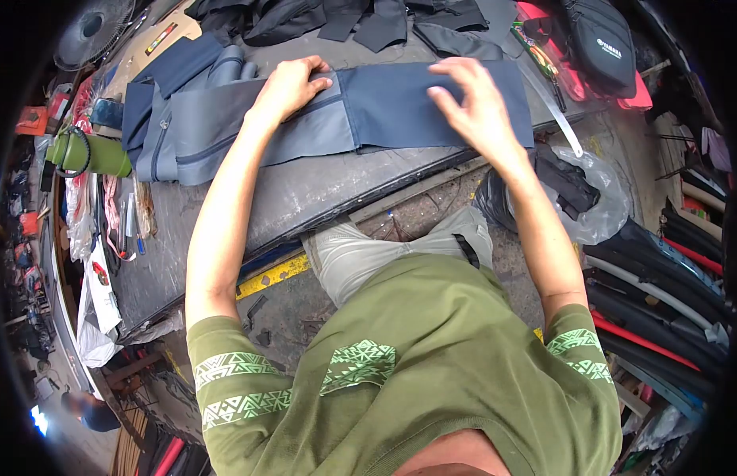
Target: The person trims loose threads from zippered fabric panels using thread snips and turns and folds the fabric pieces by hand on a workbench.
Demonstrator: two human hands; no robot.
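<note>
A long strip of sewn fabric (420,107), grey on the left and dark blue on the right, lies across the dark worktable (305,198). My left hand (293,89) rests on the grey part, left of the seam, its fingers bent and the thumb apart from them. Over the blue part is my right hand (475,107), fingers and thumb spread, holding nothing; whether it touches the cloth is unclear. At the left, the fabric is folded and a zipper (160,143) shows on it.
Black fabric pieces (353,20) lie at the back. A metal ruler (560,119) and a black case (602,47) are at the right, with a plastic bag (606,198) below. A green bottle (107,155) sits left. Fabric rolls (654,293) are stacked lower right.
</note>
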